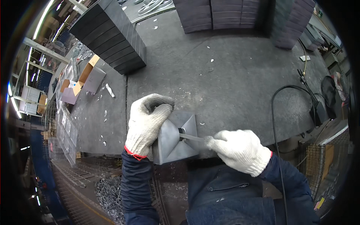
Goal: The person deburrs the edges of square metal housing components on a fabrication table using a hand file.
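Observation:
My left hand [148, 122], in a white knitted glove with a red cuff edge, grips the upper left edge of a grey square piece [168, 140] with sloping faces that meet at its middle. The piece rests at the table's near edge. A small dark opening [181, 131] shows at its centre. My right hand [240, 150], also gloved, is closed on one end of a thin flat file-like bar [192, 138]. The bar's other end meets the piece at the opening; how deep it reaches is hidden. The right fingertips are slightly blurred.
Dark stacked blocks [112, 37] stand at the far left of the grey table [225, 90], with more stacks [228, 15] behind. An opened carton [88, 78] lies left. A black cable [273, 112] loops down past my right arm. White scraps dot the tabletop.

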`<action>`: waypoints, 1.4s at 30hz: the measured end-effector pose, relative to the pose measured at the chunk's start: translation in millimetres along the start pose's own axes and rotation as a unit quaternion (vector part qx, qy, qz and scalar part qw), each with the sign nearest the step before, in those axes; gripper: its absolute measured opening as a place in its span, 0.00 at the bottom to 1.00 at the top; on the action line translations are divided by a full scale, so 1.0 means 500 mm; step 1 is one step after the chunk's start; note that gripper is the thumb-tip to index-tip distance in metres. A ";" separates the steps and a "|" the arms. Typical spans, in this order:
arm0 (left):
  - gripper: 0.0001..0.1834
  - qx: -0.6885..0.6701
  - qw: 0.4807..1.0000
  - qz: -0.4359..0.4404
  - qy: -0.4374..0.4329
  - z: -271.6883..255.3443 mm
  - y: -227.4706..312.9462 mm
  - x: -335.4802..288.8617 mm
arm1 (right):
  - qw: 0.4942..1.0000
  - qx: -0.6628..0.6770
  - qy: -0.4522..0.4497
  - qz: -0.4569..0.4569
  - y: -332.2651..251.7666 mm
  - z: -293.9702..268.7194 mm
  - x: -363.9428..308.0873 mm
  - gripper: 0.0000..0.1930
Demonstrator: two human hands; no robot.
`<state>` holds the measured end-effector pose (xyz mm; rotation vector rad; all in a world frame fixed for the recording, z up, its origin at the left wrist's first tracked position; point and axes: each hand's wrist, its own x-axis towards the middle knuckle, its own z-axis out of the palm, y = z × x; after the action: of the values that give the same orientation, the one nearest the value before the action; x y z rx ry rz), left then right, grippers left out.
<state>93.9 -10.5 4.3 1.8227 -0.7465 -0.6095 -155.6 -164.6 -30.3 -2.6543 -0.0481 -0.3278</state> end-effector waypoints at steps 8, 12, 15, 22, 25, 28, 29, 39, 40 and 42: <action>0.09 -0.058 0.998 -0.018 0.006 -0.017 -0.026 -0.005 | 0.999 0.004 0.029 -0.030 0.022 0.025 0.013 0.17; 0.10 -0.043 0.999 -0.015 0.008 -0.014 -0.016 0.002 | 0.999 0.019 0.018 -0.031 0.020 0.029 0.022 0.18; 0.10 -0.047 0.999 -0.018 0.007 -0.015 -0.025 -0.003 | 0.998 0.048 0.023 -0.040 0.021 0.017 -0.001 0.16; 0.11 -0.036 0.999 -0.006 0.015 -0.020 -0.027 0.004 | 0.999 0.002 0.042 -0.030 0.010 0.028 0.015 0.14; 0.10 -0.051 0.999 -0.017 0.006 -0.018 -0.027 -0.003 | 0.997 -0.029 0.066 -0.037 0.011 0.037 -0.005 0.14; 0.10 -0.051 0.999 -0.014 0.001 -0.018 -0.022 0.004 | 0.995 -0.015 0.081 -0.061 0.013 0.055 0.024 0.13; 0.10 -0.060 0.998 -0.017 0.001 -0.016 -0.028 0.002 | 0.995 -0.016 0.075 -0.056 0.015 0.058 0.017 0.13; 0.10 -0.083 0.996 -0.017 -0.004 -0.020 -0.042 -0.001 | 0.996 0.027 0.081 -0.026 -0.004 0.048 0.006 0.15; 0.10 -0.083 0.996 -0.017 -0.002 -0.022 -0.039 0.001 | 0.997 0.000 0.075 -0.027 -0.003 0.046 0.001 0.16; 0.10 -0.067 0.997 -0.024 0.007 -0.024 -0.025 0.005 | 0.996 -0.005 0.085 -0.032 0.009 0.053 0.018 0.17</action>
<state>106.8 -1.2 -3.5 1.7232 -0.6386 -0.6623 -140.4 -156.7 -53.2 -2.6286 -0.0767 -0.5748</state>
